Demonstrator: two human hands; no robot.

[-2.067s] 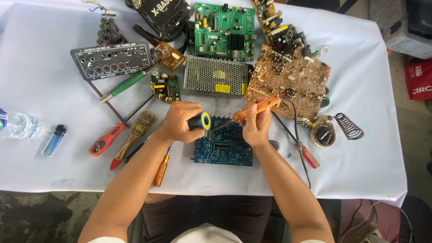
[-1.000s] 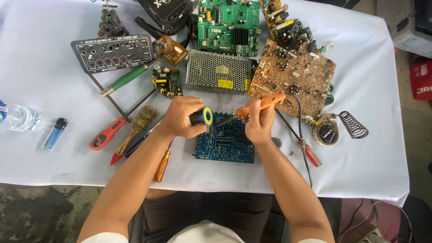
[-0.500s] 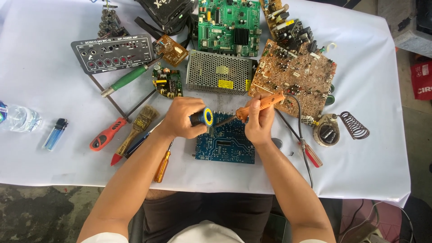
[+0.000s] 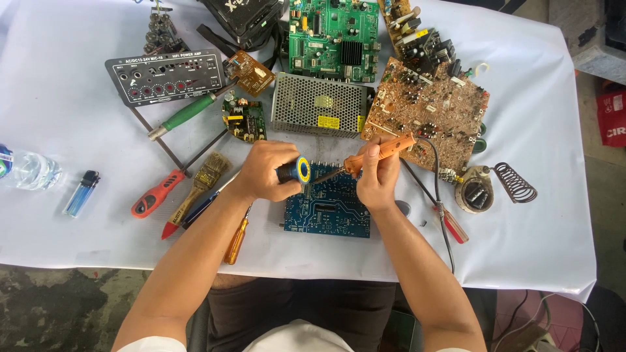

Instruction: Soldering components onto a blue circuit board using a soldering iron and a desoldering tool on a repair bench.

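blue circuit board lay near centre while the right hand gripped an orange soldering iron and the left hand clasped a blue-and-yellow tool.

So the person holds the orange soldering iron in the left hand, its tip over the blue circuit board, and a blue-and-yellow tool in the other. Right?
Not quite: the head view shows the orange soldering iron in the right hand, its tip over the blue circuit board. The left hand holds the blue-and-yellow tool.
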